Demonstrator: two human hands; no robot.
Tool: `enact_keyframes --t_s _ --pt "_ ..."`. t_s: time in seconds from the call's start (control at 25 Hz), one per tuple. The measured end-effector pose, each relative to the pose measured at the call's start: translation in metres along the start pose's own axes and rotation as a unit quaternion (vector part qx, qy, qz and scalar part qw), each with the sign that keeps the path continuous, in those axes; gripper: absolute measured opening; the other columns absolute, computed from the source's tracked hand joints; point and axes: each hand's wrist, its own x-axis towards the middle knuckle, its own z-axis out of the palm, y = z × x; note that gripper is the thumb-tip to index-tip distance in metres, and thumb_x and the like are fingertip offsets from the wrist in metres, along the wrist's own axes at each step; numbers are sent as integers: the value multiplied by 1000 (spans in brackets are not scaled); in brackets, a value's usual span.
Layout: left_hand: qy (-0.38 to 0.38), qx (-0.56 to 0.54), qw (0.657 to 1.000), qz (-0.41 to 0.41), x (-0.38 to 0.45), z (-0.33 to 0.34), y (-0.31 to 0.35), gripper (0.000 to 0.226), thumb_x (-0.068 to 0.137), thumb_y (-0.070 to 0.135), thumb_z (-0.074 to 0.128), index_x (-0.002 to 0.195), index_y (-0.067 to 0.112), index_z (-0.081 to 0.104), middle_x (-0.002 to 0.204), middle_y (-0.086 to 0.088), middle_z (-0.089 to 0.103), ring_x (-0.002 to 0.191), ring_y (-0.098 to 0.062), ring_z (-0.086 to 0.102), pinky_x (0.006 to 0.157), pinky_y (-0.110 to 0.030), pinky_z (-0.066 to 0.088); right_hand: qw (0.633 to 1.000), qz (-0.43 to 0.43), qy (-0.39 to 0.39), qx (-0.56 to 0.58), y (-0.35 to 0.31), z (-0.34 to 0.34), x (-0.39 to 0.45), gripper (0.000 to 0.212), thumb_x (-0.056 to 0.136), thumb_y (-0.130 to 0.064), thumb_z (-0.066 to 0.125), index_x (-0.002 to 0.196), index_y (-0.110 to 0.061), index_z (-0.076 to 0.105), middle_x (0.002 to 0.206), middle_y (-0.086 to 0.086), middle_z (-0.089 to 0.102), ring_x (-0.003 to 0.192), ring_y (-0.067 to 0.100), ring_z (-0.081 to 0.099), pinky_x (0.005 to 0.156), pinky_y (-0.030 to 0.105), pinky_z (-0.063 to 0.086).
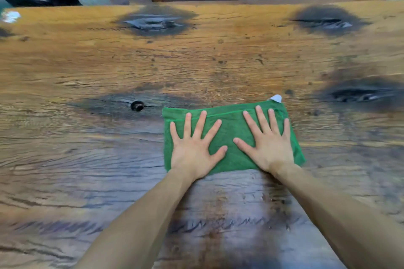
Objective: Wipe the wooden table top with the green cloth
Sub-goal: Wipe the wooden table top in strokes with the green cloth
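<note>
The big brown wooden table top (196, 61) stretches wide on every side of the folded green fuzzy cloth (231, 135), with lots of bare wood to the left, right and far side. Its far edge runs straight across near the top of the view. A small white tag (276, 98) sticks out at the cloth's far right corner; no words can be read on it. The cloth lies flat, right of the middle. The left hand (193, 148) and right hand (267, 144) press on it, fingers spread straight, gripping nothing.
</note>
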Motion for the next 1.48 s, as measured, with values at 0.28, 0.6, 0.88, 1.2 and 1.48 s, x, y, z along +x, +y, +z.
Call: enact_keyframes --t_s 0.28,0.6,0.88,1.2,1.48 --pt "-16 1 1000 2 -100 19 19 75 85 81 1 151 52 -19 165 5 -26 152 -36 -21 113 -71 -9 1000 -1 1 -2 -6 19 -102 85 79 -87 7 154 -50 -10 166 -9 -13 153 22 -16 119 58 -9" --pt "-5 -5 1000 15 -195 39 38 75 89 81 11 155 50 -8 167 2 -18 153 -40 -12 113 -73 -8 1000 -16 18 1 -8 34 -199 84 83 -87 9 156 -46 2 167 -6 0 154 26 -5 119 62 -2" --pt "-7 -7 999 35 -238 52 55 75 91 77 29 157 42 24 168 -6 18 151 -45 18 111 -77 14 1000 -1 4 1 -2 44 -253 84 85 -84 15 157 -42 12 167 -3 10 154 29 5 119 64 9" --pt "-23 -3 998 57 -238 54 63 75 92 77 24 157 40 26 167 -9 18 150 -47 20 109 -79 18 1000 -1 2 20 7 46 -263 81 87 -83 23 157 -44 11 167 -4 12 154 28 7 118 63 8" --pt "-34 -5 998 50 -191 42 80 75 92 79 20 157 43 25 168 -5 18 151 -45 19 110 -79 16 1000 9 4 12 36 36 -218 81 85 -87 12 156 -49 1 167 -9 0 154 25 -5 120 61 1"
